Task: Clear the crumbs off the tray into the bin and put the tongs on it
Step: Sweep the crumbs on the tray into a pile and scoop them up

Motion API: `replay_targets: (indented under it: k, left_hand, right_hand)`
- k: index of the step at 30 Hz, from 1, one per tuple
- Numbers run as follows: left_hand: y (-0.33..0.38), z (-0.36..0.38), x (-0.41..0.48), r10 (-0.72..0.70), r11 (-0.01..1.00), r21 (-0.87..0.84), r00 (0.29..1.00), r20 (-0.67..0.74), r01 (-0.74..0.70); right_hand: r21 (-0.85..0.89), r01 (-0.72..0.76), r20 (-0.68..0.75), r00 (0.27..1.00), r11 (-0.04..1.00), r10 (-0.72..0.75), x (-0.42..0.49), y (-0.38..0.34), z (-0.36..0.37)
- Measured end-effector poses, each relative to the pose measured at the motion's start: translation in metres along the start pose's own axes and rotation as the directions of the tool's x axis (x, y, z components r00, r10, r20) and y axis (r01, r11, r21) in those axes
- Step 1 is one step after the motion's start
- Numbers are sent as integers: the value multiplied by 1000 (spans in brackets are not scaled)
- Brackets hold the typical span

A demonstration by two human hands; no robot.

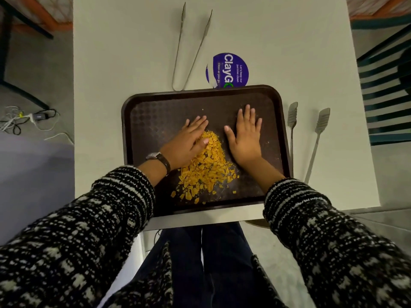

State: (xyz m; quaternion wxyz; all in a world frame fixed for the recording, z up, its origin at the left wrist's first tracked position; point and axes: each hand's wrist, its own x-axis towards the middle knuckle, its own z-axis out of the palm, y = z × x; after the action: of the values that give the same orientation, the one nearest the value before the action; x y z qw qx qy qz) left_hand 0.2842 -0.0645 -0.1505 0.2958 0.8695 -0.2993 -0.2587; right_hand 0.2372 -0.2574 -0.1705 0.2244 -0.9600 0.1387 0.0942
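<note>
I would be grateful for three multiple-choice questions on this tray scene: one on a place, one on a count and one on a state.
1. Where do the crumbs lie?
A. On the tray, between the left hand and the right hand
B. On the floor
C. In a bowl

2. How many pairs of tongs lie on the table?
A. One
B. Two
C. Three

3. How do both hands lie?
A. Gripping tongs
B. Lifting the tray
C. Flat on the tray, fingers straight

Answers:
1 A, the yellow heap sits between both hands.
2 B, the far tongs lie beyond the tray and the side tongs at its right.
3 C, both palms face down and hold nothing.
</note>
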Motion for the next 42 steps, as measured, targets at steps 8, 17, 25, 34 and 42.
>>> replay_targets:
  k: [8,17,25,34,42]
  left_hand:
    - [2,4,-38,-248,948,-271,921,-301,167]
    - [-24,12,-62,-358,934,-168,845,-397,316]
    - [-23,4,-58,-364,932,-164,838,-406,324]
    - [-30,4,-58,-400,915,-228,828,-393,333]
    - [-32,5,-58,-383,923,-201,833,-400,328]
  right_hand:
    - [332,239,-82,971,912,-224,-18,-19,-9]
    - [-58,8,-11,1000,998,-9,11,10,-8]
    - [454,268,43,946,850,-322,-11,-42,-4]
    - [266,356,157,901,896,-405,27,-40,-1]
    - [687,109,84,970,719,-227,12,-57,-3]
